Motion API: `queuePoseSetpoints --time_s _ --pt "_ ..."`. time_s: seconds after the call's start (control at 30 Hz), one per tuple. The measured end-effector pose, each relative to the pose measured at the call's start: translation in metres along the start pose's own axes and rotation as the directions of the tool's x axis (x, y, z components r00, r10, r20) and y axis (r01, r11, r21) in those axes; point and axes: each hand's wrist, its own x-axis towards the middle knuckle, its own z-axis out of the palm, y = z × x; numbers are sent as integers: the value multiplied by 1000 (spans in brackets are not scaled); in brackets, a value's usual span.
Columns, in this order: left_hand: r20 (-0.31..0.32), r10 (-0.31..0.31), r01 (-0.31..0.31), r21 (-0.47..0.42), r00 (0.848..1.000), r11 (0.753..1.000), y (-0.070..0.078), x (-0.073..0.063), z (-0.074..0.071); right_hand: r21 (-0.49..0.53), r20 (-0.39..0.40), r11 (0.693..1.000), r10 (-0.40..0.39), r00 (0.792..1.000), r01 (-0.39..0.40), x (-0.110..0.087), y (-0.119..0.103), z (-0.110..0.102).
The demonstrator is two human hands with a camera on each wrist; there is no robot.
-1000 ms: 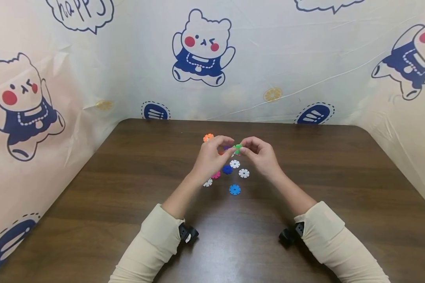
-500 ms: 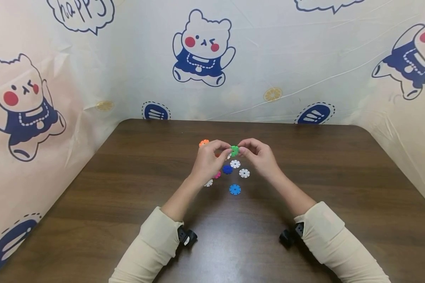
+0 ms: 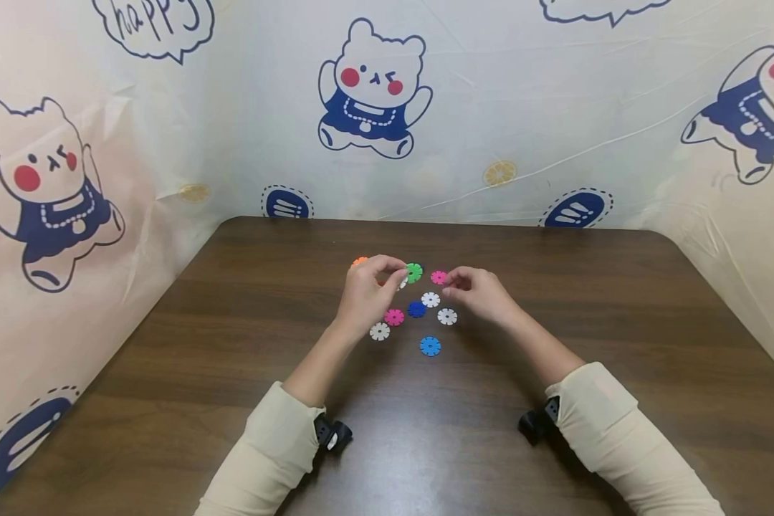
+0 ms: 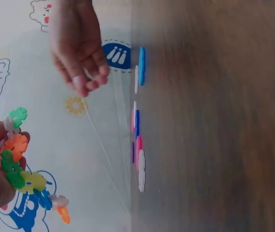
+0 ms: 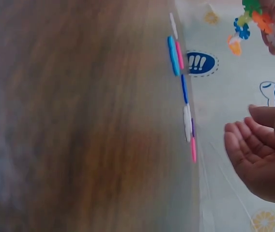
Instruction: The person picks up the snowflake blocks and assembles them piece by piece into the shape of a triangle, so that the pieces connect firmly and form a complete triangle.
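Observation:
My left hand [image 3: 369,295] grips a chain of slotted plastic flower discs [image 4: 12,166] above the table. Joined edge to edge, its pieces are green, white, orange, yellow and blue. A light green disc [image 3: 415,272] forms the end nearest my right hand; in the head view the fingers hide most of the rest. To the right, my right hand [image 3: 484,294] hovers apart from the chain with loosely bent fingers and nothing between them, as the right wrist view also shows. A loose pink disc [image 3: 438,277] appears just beside its fingertips in the head view; contact is not evident.
Loose discs lie flat on the brown wooden table [image 3: 264,358]: a light blue disc [image 3: 430,347], a dark blue disc [image 3: 416,309], a pink disc [image 3: 394,317] and several white ones, including a white disc [image 3: 447,316]. A printed curtain [image 3: 232,107] surrounds the table's far sides.
My right hand has come off the light green disc and drawn to the right. My left hand has shifted left with the chain. The far pink disc has come into view between the hands.

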Motion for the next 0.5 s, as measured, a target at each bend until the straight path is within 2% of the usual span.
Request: queuePoseSetpoints --time_s 0.2,0.5 --pt "-17 -3 3 -19 1000 1000 -2 0 -3 -105 126 994 26 992 -13 3 8 0" --pt "-29 -17 16 -4 999 1000 -3 1 -6 -198 259 980 51 965 1 5 13 1"
